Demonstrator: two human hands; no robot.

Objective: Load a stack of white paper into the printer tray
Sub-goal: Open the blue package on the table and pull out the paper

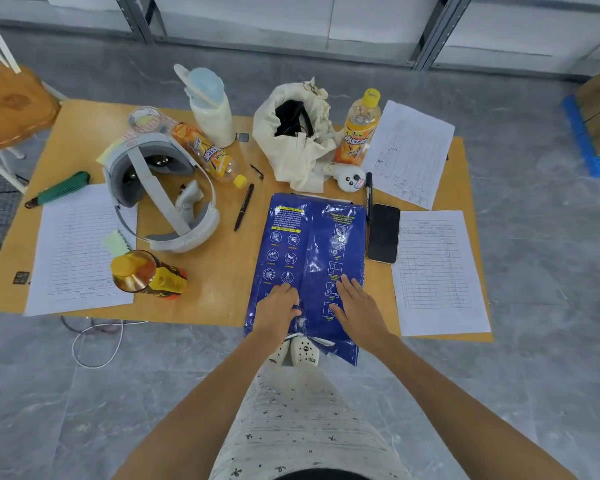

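Paper, wrapped in a blue printed package (309,258), was laid flat on the wooden surface (219,271), its near end overhanging the edge. Both hands were pressed palm-down on that near end, fingers spread and nothing gripped: the left hand (279,311) on the left half, the right hand (359,306) just beside it on the right half. A black phone (383,233) was seen just right of the package, beyond the right hand, with a printed sheet (437,271) further right. A white headset (160,192) was placed well left of the left hand.
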